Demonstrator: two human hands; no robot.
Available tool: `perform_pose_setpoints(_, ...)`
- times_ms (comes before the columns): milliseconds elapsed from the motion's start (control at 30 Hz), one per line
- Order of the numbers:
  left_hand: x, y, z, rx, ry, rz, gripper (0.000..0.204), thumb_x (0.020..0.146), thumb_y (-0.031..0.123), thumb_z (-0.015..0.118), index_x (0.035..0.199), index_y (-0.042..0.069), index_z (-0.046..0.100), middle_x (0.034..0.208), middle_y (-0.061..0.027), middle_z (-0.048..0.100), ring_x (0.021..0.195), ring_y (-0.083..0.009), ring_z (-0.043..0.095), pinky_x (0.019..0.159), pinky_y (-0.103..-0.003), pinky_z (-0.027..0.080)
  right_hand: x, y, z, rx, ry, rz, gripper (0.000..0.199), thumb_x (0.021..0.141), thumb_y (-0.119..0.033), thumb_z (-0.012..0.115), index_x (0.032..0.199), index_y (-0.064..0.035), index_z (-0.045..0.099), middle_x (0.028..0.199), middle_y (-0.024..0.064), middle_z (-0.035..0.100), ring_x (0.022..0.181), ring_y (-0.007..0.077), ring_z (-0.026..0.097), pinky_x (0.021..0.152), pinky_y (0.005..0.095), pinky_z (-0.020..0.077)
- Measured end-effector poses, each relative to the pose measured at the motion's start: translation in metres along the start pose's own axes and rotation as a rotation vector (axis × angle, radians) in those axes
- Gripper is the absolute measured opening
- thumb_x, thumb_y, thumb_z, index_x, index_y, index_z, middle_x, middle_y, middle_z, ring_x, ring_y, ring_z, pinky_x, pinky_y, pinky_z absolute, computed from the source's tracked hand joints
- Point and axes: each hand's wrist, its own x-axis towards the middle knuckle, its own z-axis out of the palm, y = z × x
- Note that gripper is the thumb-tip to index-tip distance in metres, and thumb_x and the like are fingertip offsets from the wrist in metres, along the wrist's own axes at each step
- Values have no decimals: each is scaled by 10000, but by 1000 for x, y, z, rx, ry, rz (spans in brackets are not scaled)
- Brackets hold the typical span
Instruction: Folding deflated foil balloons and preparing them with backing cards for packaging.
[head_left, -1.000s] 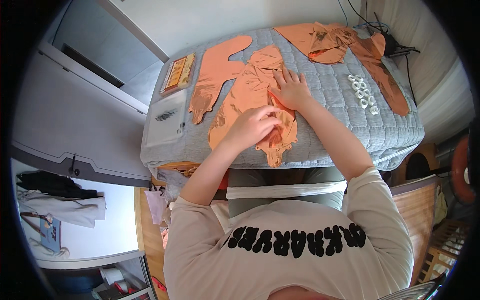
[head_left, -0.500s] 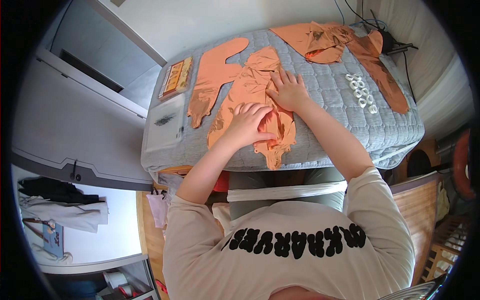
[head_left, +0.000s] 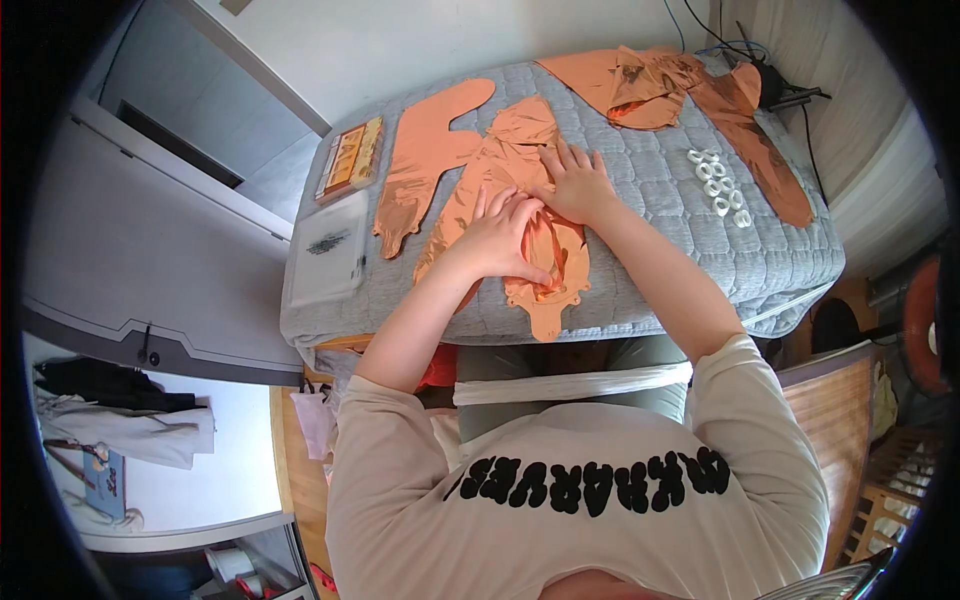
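Observation:
A creased, copper-coloured foil balloon (head_left: pixel 445 240) lies flat near the front edge of the bed, its tabbed end toward me. My left hand (head_left: pixel 497 240) rests on it with fingers and thumb spread around a puckered, reddish fold. Just to the right, my right hand (head_left: pixel 578 185) lies flat on the same foil, fingers stretched out. The two hands almost meet at the fold, and my left palm covers part of the foil. A second flat foil balloon (head_left: pixel 425 130) is beside it on the left.
More crumpled foil (head_left: pixel 650 85) stretches along the far right of the quilted bed (head_left: pixel 650 270). White rings (head_left: pixel 718 185) lie in a group at right. A clear plastic case (head_left: pixel 328 250) with dark thin pieces and a yellow-orange box (head_left: pixel 350 158) are at left. Black cables (head_left: pixel 775 85) hang behind.
My left hand has shifted slightly, its fingers moving in toward my right hand. The foil's near tab now lies flatter and smoother. My right hand stays in place.

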Motion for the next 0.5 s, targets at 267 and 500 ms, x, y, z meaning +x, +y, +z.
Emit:
perform_pose_setpoints(267,-26,6,12,195,144,67,1061,720,714,749,1472,15,480,1560,-178,448,1520,-290,308,1220,-672,35,1,1,-1,-40,5,-15,941,935,-761,434,1634,-164,234,1672,158,263,1536,342,254,1235,593,174)
perform_pose_setpoints(500,-65,25,13,194,147,168,731,888,549,682,1409,49,569,1453,-80,576,1417,-205,460,1203,-664,193,0,2,2,-50,16,-20,935,938,-752,440,1635,-164,232,1669,162,269,1533,345,258,1234,589,178)
